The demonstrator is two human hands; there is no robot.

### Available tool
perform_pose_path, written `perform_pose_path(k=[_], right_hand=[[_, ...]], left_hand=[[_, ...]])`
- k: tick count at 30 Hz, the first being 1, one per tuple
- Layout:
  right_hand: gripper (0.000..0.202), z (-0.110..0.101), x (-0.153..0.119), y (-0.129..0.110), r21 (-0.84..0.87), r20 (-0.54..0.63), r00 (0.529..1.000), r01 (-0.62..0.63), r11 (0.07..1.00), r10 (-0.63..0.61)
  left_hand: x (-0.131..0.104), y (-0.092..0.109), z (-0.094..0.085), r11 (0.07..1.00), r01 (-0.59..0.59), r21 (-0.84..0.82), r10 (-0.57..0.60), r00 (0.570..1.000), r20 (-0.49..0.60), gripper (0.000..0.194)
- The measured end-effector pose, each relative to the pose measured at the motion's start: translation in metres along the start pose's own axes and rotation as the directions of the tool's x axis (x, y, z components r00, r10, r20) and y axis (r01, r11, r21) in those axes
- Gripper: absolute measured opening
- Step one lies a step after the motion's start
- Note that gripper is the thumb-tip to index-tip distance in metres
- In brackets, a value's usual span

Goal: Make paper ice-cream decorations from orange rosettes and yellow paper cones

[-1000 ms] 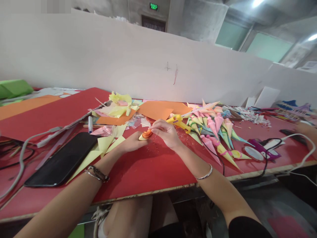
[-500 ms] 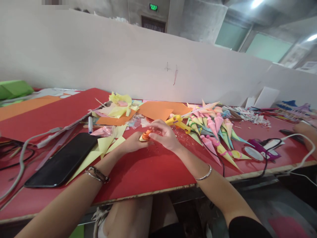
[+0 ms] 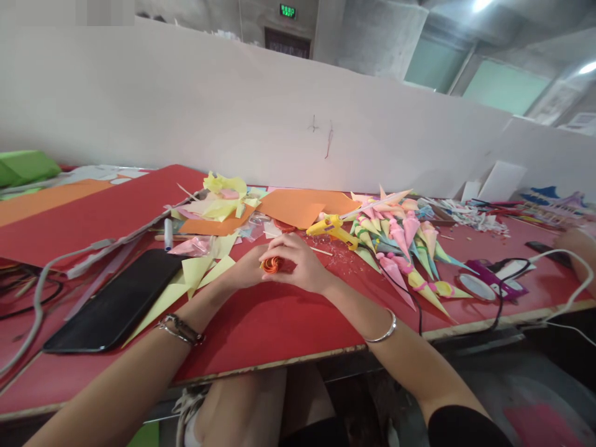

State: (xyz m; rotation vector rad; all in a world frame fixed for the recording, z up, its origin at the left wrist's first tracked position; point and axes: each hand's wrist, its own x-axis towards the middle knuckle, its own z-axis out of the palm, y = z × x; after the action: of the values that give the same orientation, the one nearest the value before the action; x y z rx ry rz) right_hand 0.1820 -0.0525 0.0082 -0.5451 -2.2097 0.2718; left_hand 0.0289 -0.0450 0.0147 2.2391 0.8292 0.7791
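Note:
Between my hands, above the red tabletop, is a small orange paper coil (image 3: 270, 265) with a yellowish edge, perhaps a rolled paper flower. My left hand (image 3: 246, 268) is closed around its left side, its fingers partly hidden behind my right hand. The fingers of my right hand (image 3: 298, 262) curl over the top and right side of the coil, thumb underneath. A yellow hot glue gun (image 3: 331, 231) lies just beyond my right hand, and a thin stick (image 3: 321, 251) rests in front of it.
Several pastel paper cones (image 3: 405, 239) are piled at the right. A black phone (image 3: 116, 301) and yellow paper pieces (image 3: 190, 273) lie at the left. Orange sheets (image 3: 293, 206) sit at the back by a white partition (image 3: 261, 124). Another person's hand (image 3: 577, 242) shows far right.
My right hand has moved left and closed over the coil, which now faces the camera more end-on. My left hand stays in nearly the same place.

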Motion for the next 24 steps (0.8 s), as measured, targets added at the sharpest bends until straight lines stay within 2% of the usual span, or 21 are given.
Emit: perform_pose_path(k=[3, 8, 13, 17, 20, 24], right_hand=[[0.025, -0.001, 0.0, -0.001, -0.015, -0.023, 1.0, -0.02, 1.0, 0.019], [0.027, -0.003, 0.0, -0.004, -0.013, 0.056, 0.998, -0.042, 0.999, 0.043], [0.023, -0.003, 0.0, -0.004, 0.016, 0.086, 0.996, -0.041, 0.999, 0.04], [0.025, -0.003, 0.001, -0.003, 0.058, 0.049, 0.997, -0.065, 0.996, 0.062], [0.027, -0.003, 0.001, -0.004, 0.07, 0.027, 0.997, -0.077, 0.995, 0.075], [0.03, -0.004, 0.001, -0.006, 0.075, 0.086, 0.994, -0.075, 0.994, 0.068]], left_hand=[[0.0, 0.0, 0.001, 0.998, 0.048, -0.03, -0.048, 0.999, -0.004, 0.019], [0.0, 0.004, 0.002, 0.981, 0.185, -0.063, -0.182, 0.982, 0.049, 0.015], [-0.001, -0.001, 0.002, 0.986, 0.152, -0.07, -0.143, 0.982, 0.123, 0.014], [-0.002, -0.005, 0.002, 0.989, 0.145, -0.01, -0.143, 0.984, 0.105, 0.021], [-0.001, 0.001, 0.003, 0.99, 0.133, -0.045, -0.127, 0.986, 0.11, 0.022], [0.0, 0.009, 0.003, 0.984, 0.139, -0.111, -0.125, 0.985, 0.119, 0.019]])
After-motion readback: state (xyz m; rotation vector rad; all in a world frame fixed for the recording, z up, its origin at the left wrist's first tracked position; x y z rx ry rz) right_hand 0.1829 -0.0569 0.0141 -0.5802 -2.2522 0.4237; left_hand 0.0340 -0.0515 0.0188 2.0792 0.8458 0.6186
